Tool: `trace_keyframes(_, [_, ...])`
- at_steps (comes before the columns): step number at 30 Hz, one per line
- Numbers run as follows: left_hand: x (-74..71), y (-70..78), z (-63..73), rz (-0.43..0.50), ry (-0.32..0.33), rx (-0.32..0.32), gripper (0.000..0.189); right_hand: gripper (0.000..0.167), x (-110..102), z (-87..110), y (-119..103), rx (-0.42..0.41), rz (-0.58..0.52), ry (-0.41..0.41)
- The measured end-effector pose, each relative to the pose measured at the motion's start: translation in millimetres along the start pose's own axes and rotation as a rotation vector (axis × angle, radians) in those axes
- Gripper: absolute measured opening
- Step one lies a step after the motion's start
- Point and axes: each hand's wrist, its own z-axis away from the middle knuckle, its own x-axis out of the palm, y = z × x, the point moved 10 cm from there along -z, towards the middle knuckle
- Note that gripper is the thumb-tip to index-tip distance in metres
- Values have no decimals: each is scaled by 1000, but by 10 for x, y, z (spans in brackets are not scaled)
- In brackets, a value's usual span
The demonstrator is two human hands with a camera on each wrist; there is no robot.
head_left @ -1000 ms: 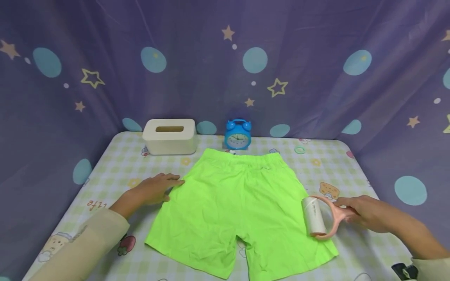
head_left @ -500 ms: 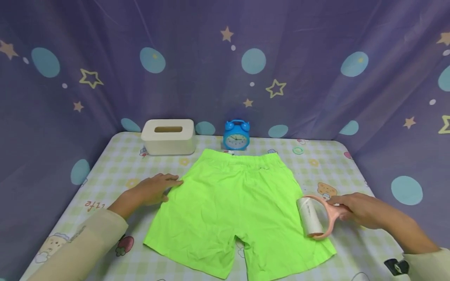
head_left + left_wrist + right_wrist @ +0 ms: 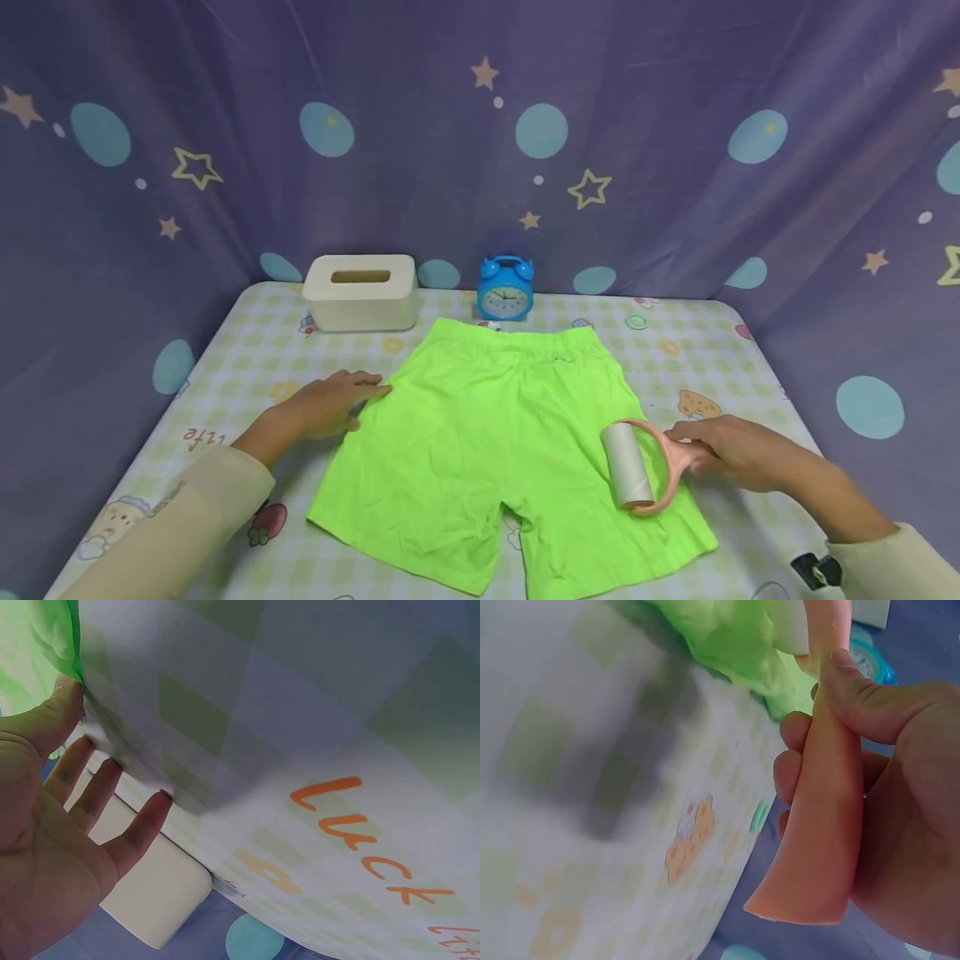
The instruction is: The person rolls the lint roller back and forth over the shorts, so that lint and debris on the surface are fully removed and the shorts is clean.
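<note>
Neon green shorts [image 3: 465, 433] lie spread flat on the table, waistband toward the back. My right hand [image 3: 742, 454] grips the pink handle of a lint roller [image 3: 628, 467], whose white cylinder lies over the shorts' right leg. In the right wrist view the fingers wrap round the handle [image 3: 821, 817] with the thumb along its top. My left hand [image 3: 330, 406] rests at the left edge of the shorts, fingertips on the fabric's side. The left wrist view shows this hand [image 3: 67, 840] with loosely spread fingers, its thumb at the green hem.
A cream tissue box [image 3: 362, 296] stands at the back left of the checked tablecloth [image 3: 247, 367]. Beside it, behind the waistband, is a blue alarm clock [image 3: 506, 292]. A small green ring [image 3: 637, 321] lies at the back right. A purple patterned curtain [image 3: 420, 125] encloses the table.
My right hand has moved left with the lint roller, from the shorts' right edge further onto the right leg. My left hand has stayed in place.
</note>
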Motion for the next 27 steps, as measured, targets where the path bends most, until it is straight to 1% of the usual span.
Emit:
trace_keyframes(2, [7, -10, -4, -2, -2, -4, 69, 33, 39, -65, -63, -9, -14, -1])
trace_keyframes(6, [21, -27, -21, 0, -12, -17, 70, 34, 136, -194, -184, 12, -44, -38])
trace_keyframes(9, [18, -19, -25, 7, -18, -20, 70, 36, 173, -289, -276, 27, -35, -50])
trace_keyframes(13, [16, -21, -16, 10, -33, -32, 69, 36, 218, -428, -394, 26, -22, -56])
trace_keyframes(20, [7, -17, -20, 26, -46, -48, 69, 39, 311, -650, -619, -24, -17, -58])
trace_keyframes(24, [12, -16, -18, 25, -56, -53, 70, 40, 332, -772, -744, -46, 11, -56])
trace_keyframes(27, [13, -28, -9, 23, -60, -63, 70, 39, 337, -865, -867, -80, 20, -45])
